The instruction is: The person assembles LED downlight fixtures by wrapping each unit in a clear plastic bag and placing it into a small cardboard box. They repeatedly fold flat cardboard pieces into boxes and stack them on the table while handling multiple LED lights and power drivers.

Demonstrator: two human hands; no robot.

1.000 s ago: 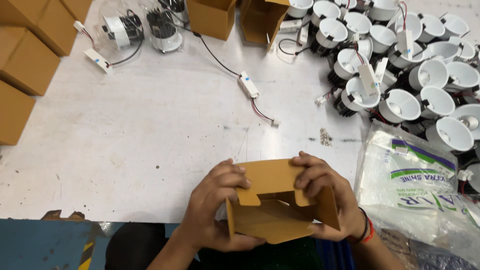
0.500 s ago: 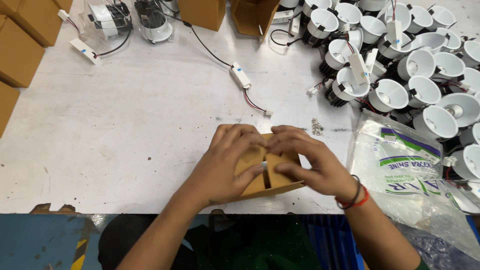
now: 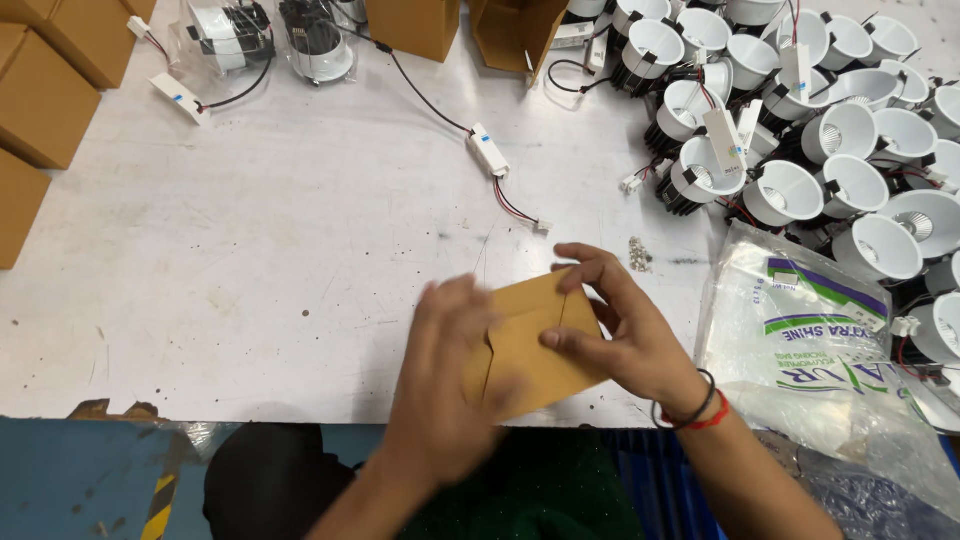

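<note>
A small brown cardboard box [image 3: 535, 330] rests at the near edge of the white table [image 3: 300, 250], its flaps folded shut on top. My left hand [image 3: 450, 380] lies blurred over the box's left side, pressing on it. My right hand [image 3: 620, 335] holds the right side, thumb on the top flap and fingers curled over the far edge. A black and red band circles my right wrist.
Many white recessed lamp fittings [image 3: 820, 130] with wires crowd the back right. A clear plastic bag [image 3: 810, 340] lies right of my hands. A white driver unit with cable [image 3: 490, 155] sits mid-table. Brown boxes stand at left [image 3: 45, 90] and at the back [image 3: 415, 25].
The box, open and held up a second ago, now lies on the table with its flaps folded down. Both hands moved onto its top, and the view shifted slightly.
</note>
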